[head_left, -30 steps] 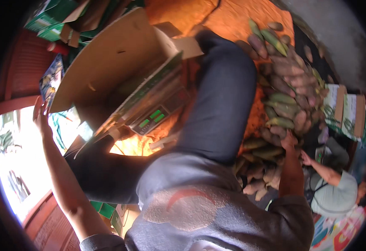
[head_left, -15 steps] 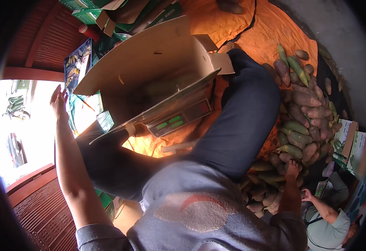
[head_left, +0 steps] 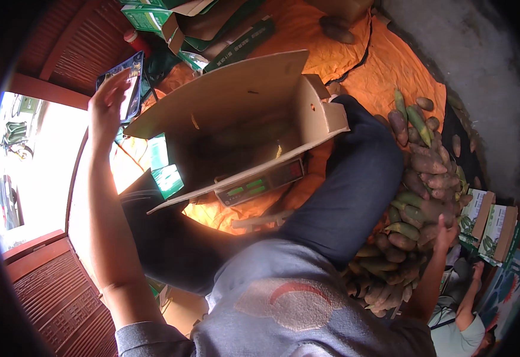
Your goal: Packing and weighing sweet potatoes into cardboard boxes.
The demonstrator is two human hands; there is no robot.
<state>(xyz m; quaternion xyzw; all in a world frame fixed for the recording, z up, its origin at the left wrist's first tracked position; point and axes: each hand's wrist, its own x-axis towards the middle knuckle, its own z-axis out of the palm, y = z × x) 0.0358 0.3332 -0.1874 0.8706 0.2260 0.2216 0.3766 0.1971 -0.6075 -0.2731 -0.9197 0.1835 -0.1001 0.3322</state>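
Note:
My left hand [head_left: 108, 107] is raised at the left beside the cardboard box, fingers apart, nothing in it. At the right, my right hand [head_left: 447, 231] has its fingers at a blurred brownish radish [head_left: 437, 209] on the pile of long green and brownish radishes [head_left: 417, 214]. The hand looks closed on it, though motion smears the fingertips. Between my legs the open cardboard box [head_left: 260, 95] tilts toward me, its inside too dark to make out well. Under its near flap shows a scale [head_left: 260, 181] with lit green displays.
An orange sheet [head_left: 402, 65] covers the ground. Green and white cartons [head_left: 147, 18] lie at the far left, and more cartons [head_left: 497, 232] stand at the right. Another person [head_left: 459, 321] is at the lower right. A dark red ribbed panel [head_left: 63, 291] is on the left.
My right hand has moved up and to the right over the pile, and a radish there is now blurred. My left hand has shifted up and right; the whole view has swung slightly.

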